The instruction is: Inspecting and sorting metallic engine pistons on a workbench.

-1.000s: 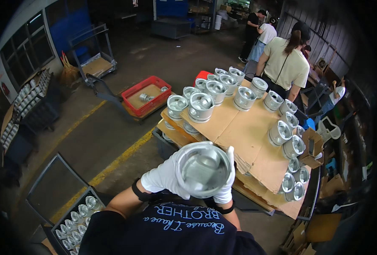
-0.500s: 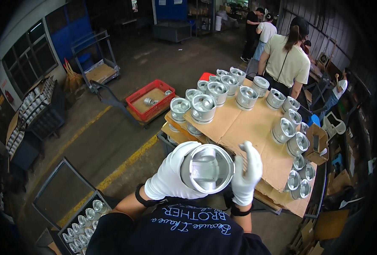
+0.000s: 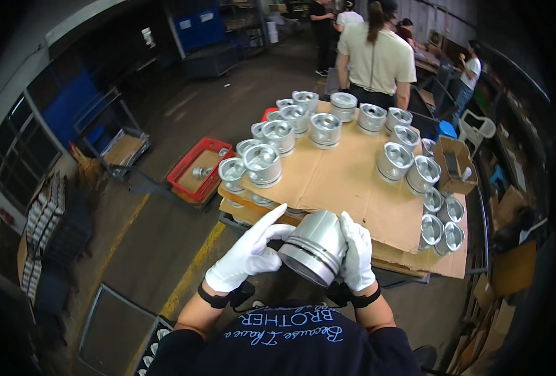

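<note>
In front of my chest is a silver metal piston [image 3: 315, 247], tilted, its ringed end toward me and down to the left. My right hand [image 3: 357, 252], in a white glove, grips its right side, with the fingers along the wall. At the piston's left side is my gloved left hand [image 3: 248, 255], its index finger stretched out and the other fingers partly bent. Those bent fingers come close to the grooves; whether they touch is hard to tell. Beyond my hands, several more pistons [image 3: 262, 165] stand on a cardboard sheet [image 3: 337, 182] over a stacked table.
Left of the table is a red crate [image 3: 193, 182] with a few metal parts. A small cardboard box [image 3: 454, 164] sits at the table's right edge. A metal-framed cart [image 3: 112, 326] holds pistons at lower left. A person in a light shirt [image 3: 378, 59] stands behind the table.
The piston has turned from its hollow open end facing up to lying tilted with its ringed side showing. My left hand has loosened from its side; my right hand has closed on it. The view has shifted.
</note>
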{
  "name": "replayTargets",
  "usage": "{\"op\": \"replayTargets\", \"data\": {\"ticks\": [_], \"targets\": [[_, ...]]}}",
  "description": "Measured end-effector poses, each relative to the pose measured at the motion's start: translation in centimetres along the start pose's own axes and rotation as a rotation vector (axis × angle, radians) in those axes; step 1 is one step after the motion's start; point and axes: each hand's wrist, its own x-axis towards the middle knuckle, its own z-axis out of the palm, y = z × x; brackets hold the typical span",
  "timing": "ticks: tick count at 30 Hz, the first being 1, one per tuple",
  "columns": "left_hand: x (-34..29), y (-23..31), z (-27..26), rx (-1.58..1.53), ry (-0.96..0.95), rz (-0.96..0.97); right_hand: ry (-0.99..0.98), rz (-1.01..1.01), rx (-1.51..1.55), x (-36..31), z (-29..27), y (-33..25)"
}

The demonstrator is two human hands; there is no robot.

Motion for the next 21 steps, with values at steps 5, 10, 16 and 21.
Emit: {"op": "replayTargets", "data": {"ticks": [5, 10, 16, 21], "targets": [[1.6, -0.4, 3.3, -0.152, 0.015, 0.184, 0.091, -0.147, -0.032, 0.2, -2.6, -1.7], [3.8, -2.1, 5.0, 0.069, 0.095, 0.234, 0.05, -0.133, -0.108, 0.9, -5.0, -3.2], [6.3, -2.7, 4.7, 0.002, 0.09, 0.145, 0.059, -0.113, -0.128, 2.9, -6.8, -2.9], [8.6, -2.7, 2.1, 0.014, 0.017, 0.147, 0.084, -0.099, -0.122, 4.9, -5.4, -2.9]]}}
